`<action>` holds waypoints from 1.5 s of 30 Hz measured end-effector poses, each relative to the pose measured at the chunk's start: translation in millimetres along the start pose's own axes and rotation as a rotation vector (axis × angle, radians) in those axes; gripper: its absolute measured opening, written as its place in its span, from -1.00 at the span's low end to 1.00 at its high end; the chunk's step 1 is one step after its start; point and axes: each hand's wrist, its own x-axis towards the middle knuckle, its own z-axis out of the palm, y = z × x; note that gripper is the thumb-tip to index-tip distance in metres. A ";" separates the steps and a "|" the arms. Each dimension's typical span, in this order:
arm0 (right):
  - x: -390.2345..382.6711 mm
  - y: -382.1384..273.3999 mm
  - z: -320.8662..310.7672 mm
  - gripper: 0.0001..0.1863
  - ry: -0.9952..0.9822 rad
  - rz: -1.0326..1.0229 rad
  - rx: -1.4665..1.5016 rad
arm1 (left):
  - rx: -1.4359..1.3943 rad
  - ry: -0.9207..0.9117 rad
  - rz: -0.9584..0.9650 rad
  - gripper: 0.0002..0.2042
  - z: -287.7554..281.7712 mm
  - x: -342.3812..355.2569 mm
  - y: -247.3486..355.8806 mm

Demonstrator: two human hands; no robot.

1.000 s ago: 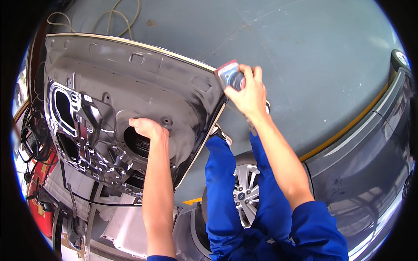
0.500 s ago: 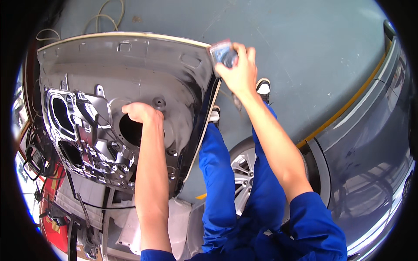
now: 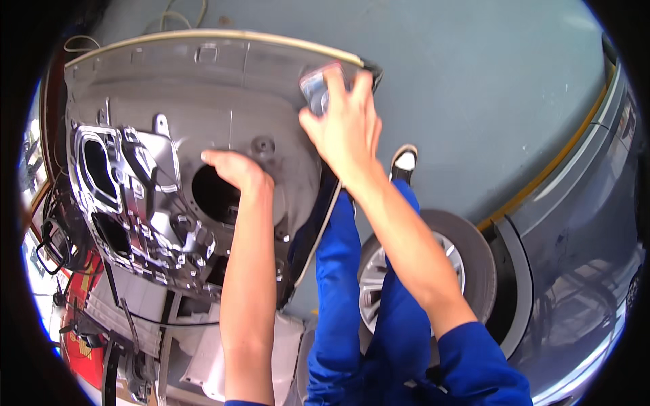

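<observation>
A dark grey car door [image 3: 196,108] lies with its inner side up in front of me, on the left. My left hand [image 3: 237,169] is curled at the edge of the round hole in its panel; the fingertips are hidden. Over the door's far right corner, my right hand [image 3: 345,125] grips a small flat block [image 3: 315,85] with a blue face and a red edge. The block lies against the door's surface or just above it; its exact kind is not clear.
A grey car [image 3: 575,237] stands close on the right, its wheel [image 3: 470,264] beside my legs. Below the door are metal stand parts [image 3: 162,352] and pale panels [image 3: 277,345]. A red box [image 3: 84,358] sits at the lower left; a pale hose [image 3: 179,17] lies on the floor.
My right hand has moved the block left, from the door's right edge onto its inner surface. The left hand stays by the round hole. The view has shifted slightly.
</observation>
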 end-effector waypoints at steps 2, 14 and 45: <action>5.8 0.7 0.6 -0.40 0.013 -0.031 -0.008 | 0.175 -0.015 -0.084 -0.20 0.1 -17.6 -0.7; -16.9 2.2 5.0 -0.37 -0.149 -0.067 -0.176 | 0.261 -0.105 0.044 -0.20 -16.7 3.5 -28.0; -26.5 14.8 -10.6 -0.36 -0.255 -0.053 -0.164 | 0.281 -0.042 0.123 -0.21 -8.4 -3.5 -18.8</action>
